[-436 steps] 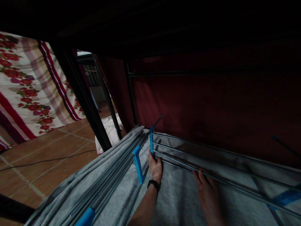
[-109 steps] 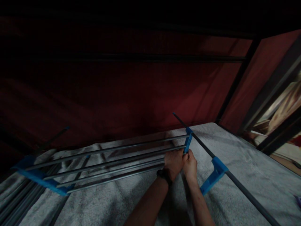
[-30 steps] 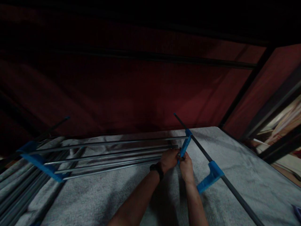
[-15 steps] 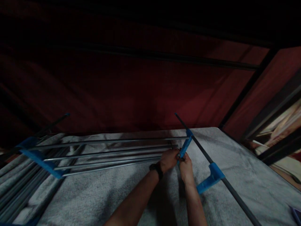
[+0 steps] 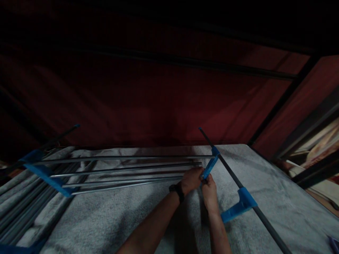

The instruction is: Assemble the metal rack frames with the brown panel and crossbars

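Observation:
My left hand [image 5: 192, 180], with a black band on its wrist, is closed at the lower end of a blue plastic bracket [image 5: 211, 165]; metal rods run to it from the left. My right hand [image 5: 209, 190] pinches the same bracket end from the right. The bracket sits on a long dark pole [image 5: 230, 170]. Several grey rods [image 5: 127, 169] stretch from a blue bracket [image 5: 47, 176] at the left. The topmost rod reaches the right bracket, while the one below ends short of it. My fingers hide the ends of the lower rods.
A second blue bracket [image 5: 239, 206] juts from the pole beside my right forearm. More tubes [image 5: 29, 204] lie at the left on the grey blanket [image 5: 111, 215]. Behind stands a dark red cloth wall [image 5: 159, 106] with dark frame bars.
The view has shifted slightly. Both hands remain at the bracket end with nearly the same grip, and the second bracket on the pole appears slightly lower and further right.

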A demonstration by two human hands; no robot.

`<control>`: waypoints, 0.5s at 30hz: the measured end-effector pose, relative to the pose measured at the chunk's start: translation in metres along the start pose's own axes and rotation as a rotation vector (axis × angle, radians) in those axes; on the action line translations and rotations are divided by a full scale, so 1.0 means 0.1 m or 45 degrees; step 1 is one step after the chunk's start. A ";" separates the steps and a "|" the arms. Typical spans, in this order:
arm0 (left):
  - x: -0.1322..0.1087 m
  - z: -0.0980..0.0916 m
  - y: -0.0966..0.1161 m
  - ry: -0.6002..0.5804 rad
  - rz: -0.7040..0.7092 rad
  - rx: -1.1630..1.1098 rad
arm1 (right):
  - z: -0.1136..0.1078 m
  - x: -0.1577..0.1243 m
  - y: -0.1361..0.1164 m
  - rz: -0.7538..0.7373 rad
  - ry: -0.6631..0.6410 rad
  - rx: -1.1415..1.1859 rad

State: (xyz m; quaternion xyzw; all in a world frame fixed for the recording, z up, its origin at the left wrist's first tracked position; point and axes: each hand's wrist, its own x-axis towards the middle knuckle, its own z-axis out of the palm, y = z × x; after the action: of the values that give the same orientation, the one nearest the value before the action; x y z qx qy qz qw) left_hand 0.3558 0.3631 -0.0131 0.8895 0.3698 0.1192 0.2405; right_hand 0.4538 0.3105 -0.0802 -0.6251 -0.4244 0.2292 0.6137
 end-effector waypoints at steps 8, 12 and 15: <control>0.00 0.04 0.02 0.012 -0.021 0.106 | 0.03 -0.06 -0.04 0.033 0.051 -0.097; -0.03 -0.05 0.07 -0.027 0.007 0.140 | 0.06 -0.06 -0.05 0.056 0.052 -0.039; -0.28 -0.06 0.07 0.113 0.161 0.168 | 0.07 -0.05 -0.02 0.044 0.045 0.036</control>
State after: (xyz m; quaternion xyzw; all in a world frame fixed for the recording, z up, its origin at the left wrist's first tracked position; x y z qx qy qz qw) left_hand 0.3387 0.3409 -0.0056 0.9189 0.3301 0.1488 0.1566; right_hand 0.4449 0.3105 -0.0803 -0.6275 -0.3994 0.2348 0.6258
